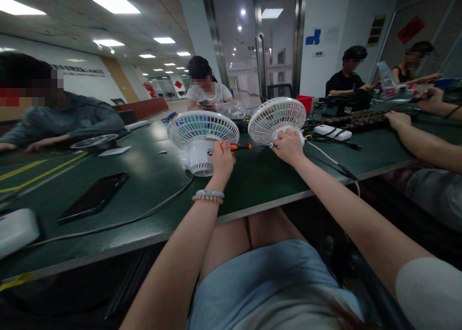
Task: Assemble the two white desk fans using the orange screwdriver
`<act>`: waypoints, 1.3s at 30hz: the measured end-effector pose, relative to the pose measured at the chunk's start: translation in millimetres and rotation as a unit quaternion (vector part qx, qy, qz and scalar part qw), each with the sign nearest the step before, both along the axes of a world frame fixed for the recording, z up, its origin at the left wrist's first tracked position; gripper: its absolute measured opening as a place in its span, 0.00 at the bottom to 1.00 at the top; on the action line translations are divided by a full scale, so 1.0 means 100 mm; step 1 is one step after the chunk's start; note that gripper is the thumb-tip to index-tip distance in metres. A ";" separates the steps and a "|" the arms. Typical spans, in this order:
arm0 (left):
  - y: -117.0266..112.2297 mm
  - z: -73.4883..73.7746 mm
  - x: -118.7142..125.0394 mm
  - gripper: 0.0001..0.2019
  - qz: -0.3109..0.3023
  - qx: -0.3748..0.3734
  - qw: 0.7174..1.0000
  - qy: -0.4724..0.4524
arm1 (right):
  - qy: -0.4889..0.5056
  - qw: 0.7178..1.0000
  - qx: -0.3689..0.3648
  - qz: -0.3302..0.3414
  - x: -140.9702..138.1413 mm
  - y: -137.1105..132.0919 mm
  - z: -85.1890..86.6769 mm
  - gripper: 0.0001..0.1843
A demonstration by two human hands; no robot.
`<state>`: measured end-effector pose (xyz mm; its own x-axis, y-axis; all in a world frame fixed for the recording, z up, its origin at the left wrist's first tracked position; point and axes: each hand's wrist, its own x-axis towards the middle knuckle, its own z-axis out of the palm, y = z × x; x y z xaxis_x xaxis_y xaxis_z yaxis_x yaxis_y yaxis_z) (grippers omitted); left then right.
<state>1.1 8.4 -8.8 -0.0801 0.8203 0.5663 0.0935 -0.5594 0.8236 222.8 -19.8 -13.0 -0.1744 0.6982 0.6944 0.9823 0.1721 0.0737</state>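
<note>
My left hand point(224, 162) is closed around an orange-and-black screwdriver point(236, 146), whose thin shaft points right. Beside that hand stands a white fan point(202, 128) with its round grille facing up and away. My right hand point(288, 146) lies against the white housing of a second fan point(277, 116). Its fingertips pinch a small blue-and-white piece point(271, 145) where the screwdriver's shaft ends. What this piece is, and whether the shaft touches it, I cannot tell. My right hand partly hides the second fan's housing.
A black phone point(93, 197) lies at left, near a white cable point(144, 214) and a white object point(16, 233). At right are a white power strip point(332, 133) and dark cables point(368, 120). Several people sit around the green table point(249, 190), one reaching in at right.
</note>
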 end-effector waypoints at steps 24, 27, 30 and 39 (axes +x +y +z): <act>-0.09 0.01 -0.13 0.11 -0.049 -0.033 0.998 0.027 | -0.021 1.000 -0.006 -0.007 -0.06 0.03 0.00 0.16; -0.07 0.01 -0.16 0.12 -0.029 -0.017 0.997 0.066 | -0.024 1.000 -0.010 -0.009 -0.05 0.02 0.00 0.16; -0.05 -0.01 -0.19 0.12 0.002 0.012 0.994 0.108 | -0.026 1.000 -0.009 -0.009 -0.05 0.01 0.01 0.15; -0.02 0.07 -0.18 0.11 0.049 0.061 0.981 0.176 | -0.023 1.000 -0.009 -0.007 -0.05 0.01 0.01 0.15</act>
<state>-16.9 6.4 -1.4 0.0632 0.7425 0.6669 0.4190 -0.6262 0.6575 217.7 -18.8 -11.6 -0.1967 0.7135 0.6725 0.9801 0.1607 0.1162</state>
